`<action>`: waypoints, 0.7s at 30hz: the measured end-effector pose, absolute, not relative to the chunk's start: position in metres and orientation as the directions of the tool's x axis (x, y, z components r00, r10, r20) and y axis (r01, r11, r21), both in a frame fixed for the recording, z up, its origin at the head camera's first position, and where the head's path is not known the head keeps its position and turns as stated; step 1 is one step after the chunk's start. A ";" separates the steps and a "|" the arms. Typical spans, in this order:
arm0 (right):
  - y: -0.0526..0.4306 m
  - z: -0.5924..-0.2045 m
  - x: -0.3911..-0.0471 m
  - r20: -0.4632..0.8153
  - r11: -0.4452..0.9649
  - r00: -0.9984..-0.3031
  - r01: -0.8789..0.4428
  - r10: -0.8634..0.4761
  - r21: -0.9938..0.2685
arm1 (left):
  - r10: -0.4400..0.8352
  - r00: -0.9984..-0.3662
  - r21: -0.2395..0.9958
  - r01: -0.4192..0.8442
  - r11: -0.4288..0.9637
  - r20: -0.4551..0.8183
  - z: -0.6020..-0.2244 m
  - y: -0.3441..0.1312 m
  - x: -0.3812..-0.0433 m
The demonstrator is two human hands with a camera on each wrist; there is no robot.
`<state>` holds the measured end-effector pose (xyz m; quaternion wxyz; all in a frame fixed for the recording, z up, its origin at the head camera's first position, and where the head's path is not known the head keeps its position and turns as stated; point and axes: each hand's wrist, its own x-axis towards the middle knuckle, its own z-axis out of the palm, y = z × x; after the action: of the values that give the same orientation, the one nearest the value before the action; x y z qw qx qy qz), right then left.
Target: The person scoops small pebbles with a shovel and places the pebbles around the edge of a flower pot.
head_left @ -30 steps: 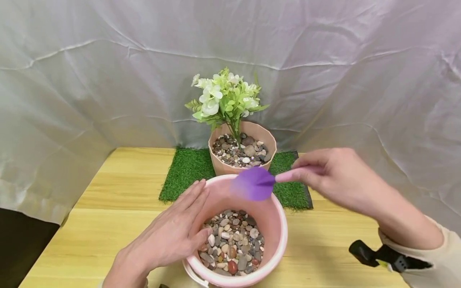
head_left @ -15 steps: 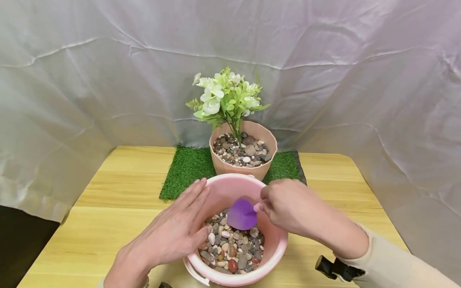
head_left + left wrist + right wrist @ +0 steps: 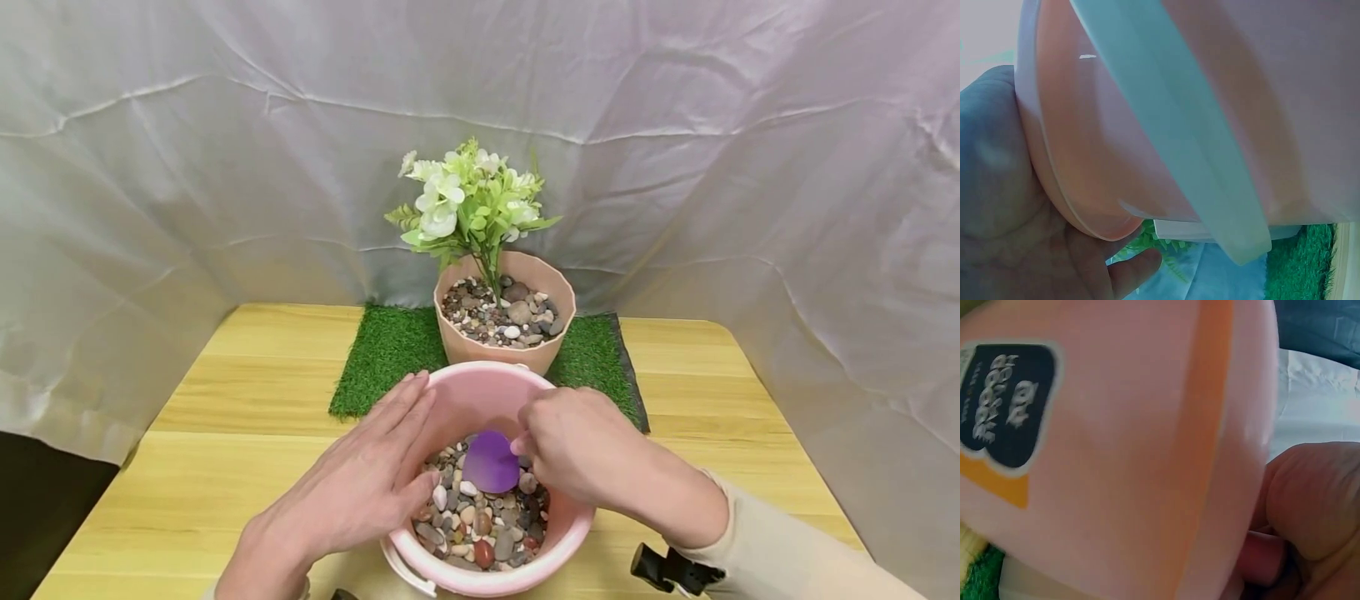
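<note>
A pink bucket (image 3: 480,379) with pebbles (image 3: 483,525) in its bottom stands at the front of the table. My left hand (image 3: 345,483) rests on its left rim, fingers straight, thumb inside; the left wrist view shows the palm against the rim. My right hand (image 3: 581,446) reaches over the right rim and grips a small shovel by its pink handle, mostly hidden by the fingers. The shovel's purple blade (image 3: 491,462) lies on the pebbles. In the right wrist view, the bucket's outer wall (image 3: 1129,437) hides the blade, and part of the handle (image 3: 1261,557) shows in the hand.
Behind the bucket, a peach flower pot (image 3: 498,354) holds stones and a white-flowered plant (image 3: 472,200). It stands on a green turf mat (image 3: 390,358) on the wooden table (image 3: 247,400). The bucket's pale handle (image 3: 1179,137) hangs down on the left. Grey cloth (image 3: 300,167) surrounds the table.
My right hand has moved left and down with the shovel, from above the far rim into the bucket, bringing the blade onto the pebbles. The left hand has stayed on the rim.
</note>
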<state>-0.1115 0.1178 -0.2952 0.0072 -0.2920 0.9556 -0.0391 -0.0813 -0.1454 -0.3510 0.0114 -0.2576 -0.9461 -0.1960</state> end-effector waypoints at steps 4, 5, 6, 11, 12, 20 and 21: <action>0.116 -0.295 -0.112 -0.004 0.830 -0.838 -0.540 -0.546 -0.140 | 0.486 -0.864 0.365 0.498 0.787 0.130 -0.351 -0.146 -0.081; 0.116 -0.295 -0.112 -0.010 0.832 -0.842 -0.531 -0.539 -0.164 | 0.486 -0.864 0.366 0.498 0.786 0.132 -0.351 -0.146 -0.081; 0.116 -0.296 -0.112 -0.016 0.833 -0.847 -0.519 -0.532 -0.190 | 0.486 -0.864 0.366 0.499 0.786 0.134 -0.351 -0.146 -0.081; 0.116 -0.302 -0.112 -0.041 0.834 -0.872 -0.452 -0.488 -0.317 | 0.483 -0.864 0.361 0.498 0.788 0.138 -0.351 -0.146 -0.080; 0.116 -0.304 -0.112 -0.044 0.830 -0.873 -0.445 -0.486 -0.336 | 0.483 -0.865 0.359 0.498 0.789 0.137 -0.351 -0.146 -0.080; 0.115 -0.311 -0.115 -0.054 0.781 -0.854 -0.445 -0.517 -0.437 | 0.485 -0.865 0.358 0.498 0.790 0.132 -0.351 -0.145 -0.081; 0.116 -0.310 -0.116 -0.059 0.776 -0.852 -0.443 -0.521 -0.449 | 0.484 -0.865 0.358 0.497 0.790 0.133 -0.351 -0.145 -0.081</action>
<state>-0.1157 0.1162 -0.3102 0.0901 -0.2569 0.9379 -0.2149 -0.0809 -0.1450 -0.3510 0.0171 -0.2594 -0.9459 -0.1941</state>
